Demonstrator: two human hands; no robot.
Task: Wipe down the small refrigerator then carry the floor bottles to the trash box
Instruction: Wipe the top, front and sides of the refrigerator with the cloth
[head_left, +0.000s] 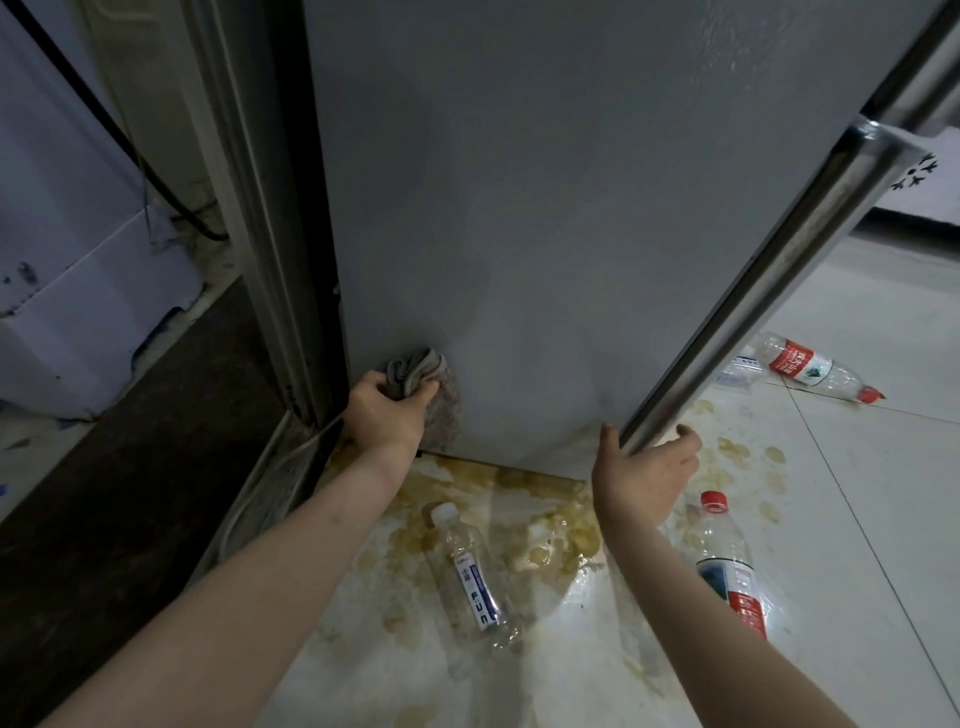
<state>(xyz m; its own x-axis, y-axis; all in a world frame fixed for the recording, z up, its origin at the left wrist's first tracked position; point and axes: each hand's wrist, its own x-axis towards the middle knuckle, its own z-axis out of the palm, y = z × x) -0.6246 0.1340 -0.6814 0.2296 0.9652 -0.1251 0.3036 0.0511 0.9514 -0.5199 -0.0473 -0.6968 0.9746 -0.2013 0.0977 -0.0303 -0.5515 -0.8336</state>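
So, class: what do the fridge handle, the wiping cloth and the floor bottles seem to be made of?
Handle: likely polished metal, with mirror-like streaks. Cloth: soft grey fabric, bunched in folds. Bottles: thin clear plastic, see-through and dented.

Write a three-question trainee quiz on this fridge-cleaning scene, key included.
1. True or false: the left hand presses a grey rag against the refrigerator.
2. What does the right hand touch? A) a bottle B) the metal door handle C) the floor
3. What colour is the cap of the bottle nearest the right hand?

Key: 1 true; 2 B; 3 red.
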